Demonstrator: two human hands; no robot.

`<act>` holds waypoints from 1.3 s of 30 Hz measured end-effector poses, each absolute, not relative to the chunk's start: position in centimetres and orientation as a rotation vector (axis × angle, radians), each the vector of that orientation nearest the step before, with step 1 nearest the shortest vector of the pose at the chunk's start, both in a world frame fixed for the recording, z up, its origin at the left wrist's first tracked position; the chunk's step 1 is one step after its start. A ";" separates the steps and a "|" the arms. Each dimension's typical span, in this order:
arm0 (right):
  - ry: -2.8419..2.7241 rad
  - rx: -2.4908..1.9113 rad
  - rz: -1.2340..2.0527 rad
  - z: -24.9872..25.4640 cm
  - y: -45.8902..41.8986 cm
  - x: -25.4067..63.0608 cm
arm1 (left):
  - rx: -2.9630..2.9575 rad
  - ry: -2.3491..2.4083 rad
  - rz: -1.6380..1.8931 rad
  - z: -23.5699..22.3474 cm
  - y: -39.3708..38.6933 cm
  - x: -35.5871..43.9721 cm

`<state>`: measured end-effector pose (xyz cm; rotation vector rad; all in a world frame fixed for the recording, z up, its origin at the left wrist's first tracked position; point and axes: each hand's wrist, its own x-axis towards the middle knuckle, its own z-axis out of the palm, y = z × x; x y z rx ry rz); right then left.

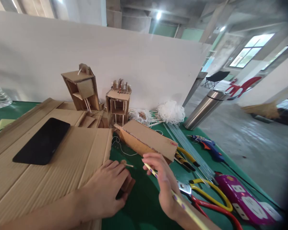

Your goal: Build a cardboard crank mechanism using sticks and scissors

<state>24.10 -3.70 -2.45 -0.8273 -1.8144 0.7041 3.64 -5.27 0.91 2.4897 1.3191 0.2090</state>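
Note:
My left hand (110,187) is closed around a small cardboard piece (130,186), low over the green tabletop beside the corrugated sheet. A short thin stick (129,165) pokes out past its fingertips; most of what it grips is hidden. My right hand (162,183) holds a slim yellow pencil (182,204) with purple dots, lying slantwise through the hand with one end near the fingertips. Just beyond the right fingers lies a long cardboard box (146,139). The two hands are apart.
A black phone (42,140) rests on the cardboard sheet (86,150). Behind stand two cardboard models (83,89) and white rubber bands (171,111). Along the right lie red-and-yellow-handled scissors (212,188), glue sticks (189,147), a glue gun (208,148), a purple power strip (244,198) and a steel flask (205,108).

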 end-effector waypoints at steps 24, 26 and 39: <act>-2.001 -1.217 0.960 -3.6 -3.4 22.9 | 2.417 1.214 0.241 0.1 -5.1 3.2; -2.014 -1.223 0.951 -3.7 -3.3 22.8 | 2.430 1.225 0.222 0.0 -5.0 3.2; -1.801 -1.176 1.387 -2.5 -3.6 22.9 | 2.480 1.261 0.283 -0.2 -5.1 3.3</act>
